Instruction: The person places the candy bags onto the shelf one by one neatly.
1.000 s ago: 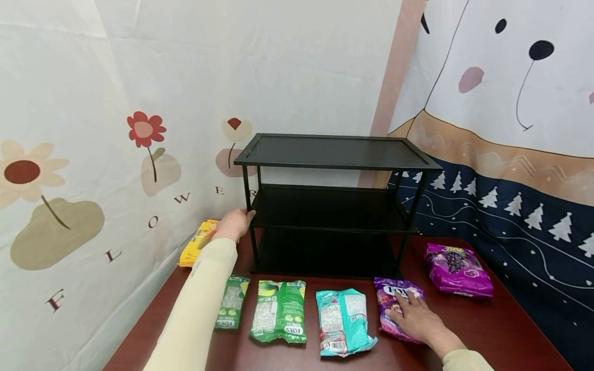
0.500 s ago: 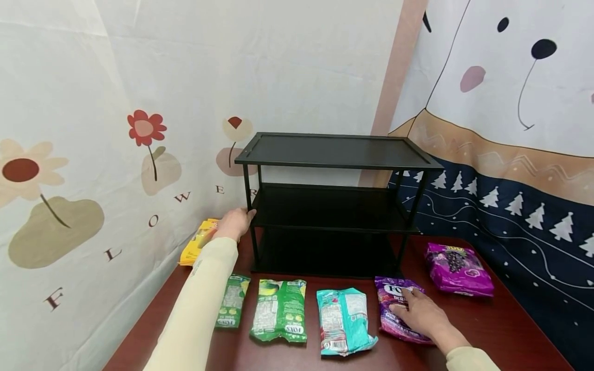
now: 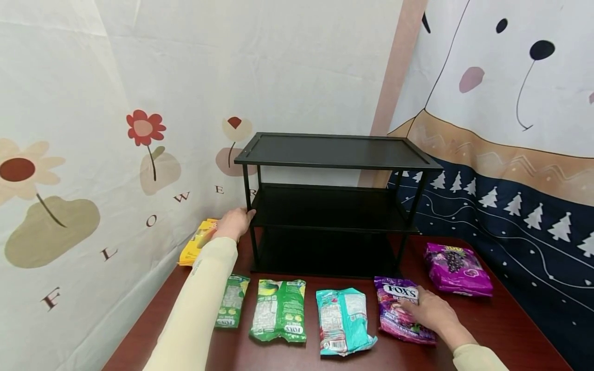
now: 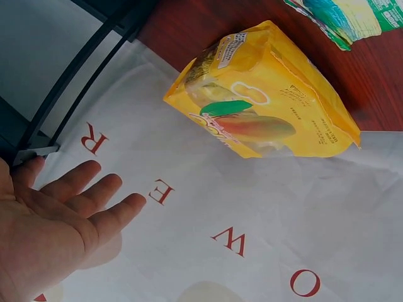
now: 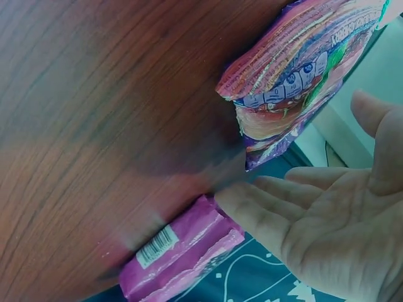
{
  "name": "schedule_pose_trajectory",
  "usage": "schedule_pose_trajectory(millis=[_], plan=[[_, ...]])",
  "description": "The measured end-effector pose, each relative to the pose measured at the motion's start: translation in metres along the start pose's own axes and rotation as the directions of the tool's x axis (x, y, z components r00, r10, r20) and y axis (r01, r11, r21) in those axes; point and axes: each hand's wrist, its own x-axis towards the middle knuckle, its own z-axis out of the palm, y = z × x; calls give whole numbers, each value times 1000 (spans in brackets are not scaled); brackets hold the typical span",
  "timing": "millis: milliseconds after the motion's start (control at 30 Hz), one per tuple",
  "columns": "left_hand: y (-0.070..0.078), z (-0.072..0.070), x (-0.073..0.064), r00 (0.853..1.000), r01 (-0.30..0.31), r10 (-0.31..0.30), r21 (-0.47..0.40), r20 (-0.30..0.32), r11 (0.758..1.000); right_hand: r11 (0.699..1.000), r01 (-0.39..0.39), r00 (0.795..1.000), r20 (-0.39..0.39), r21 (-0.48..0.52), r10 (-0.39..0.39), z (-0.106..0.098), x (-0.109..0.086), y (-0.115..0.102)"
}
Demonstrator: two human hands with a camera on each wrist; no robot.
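Note:
In the head view my left hand [image 3: 233, 224] is at the left front post of a black three-tier shelf rack [image 3: 334, 152]. Its thumb lies across the post and the index finger reaches the rack's corner in the left wrist view; the other fingers [image 4: 94, 195] stretch loosely away. My right hand [image 3: 432, 312] hovers at or touches the right side of a purple Fox's berries candy bag [image 3: 400, 322]; contact is hard to tell. Its fingers [image 5: 271, 217] are extended and grip nothing. The bag lies flat on the table in front of the rack.
A magenta grape candy bag [image 3: 459, 270] lies right of the rack. Left of it stands a yellow mango bag [image 3: 198, 245]. A teal bag [image 3: 345, 322] and two green bags, one wide [image 3: 278, 312] and one partly covered [image 3: 231, 304], line the front. Fabric walls border the table.
My right hand has slid rightward over the purple bag toward its right edge, uncovering the Fox's lettering. The left hand stays at the rack's post.

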Motion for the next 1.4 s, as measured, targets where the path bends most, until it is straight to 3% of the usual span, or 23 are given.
schedule_pose_trajectory(millis=[333, 600, 867, 1133, 1400], plan=[[2, -2, -3, 1000, 0, 0, 2, 1, 1000, 999, -30, 999, 30, 12, 29, -1, -2, 8], [1, -1, -2, 1000, 5, -5, 4, 6, 1000, 994, -104, 994, 37, -17, 104, 4, -4, 5], [0, 0, 0, 1000, 4, -4, 8, 6, 1000, 986, -163, 987, 19, 46, 162, 1, -4, 2], [0, 0, 0, 1000, 2, -2, 7, 3, 1000, 980, -136, 991, 5, 147, 137, -2, -3, 3], [2, -1, -3, 1000, 5, -5, 1, 5, 1000, 975, -123, 992, -7, 185, 126, 1, 1, 2]])
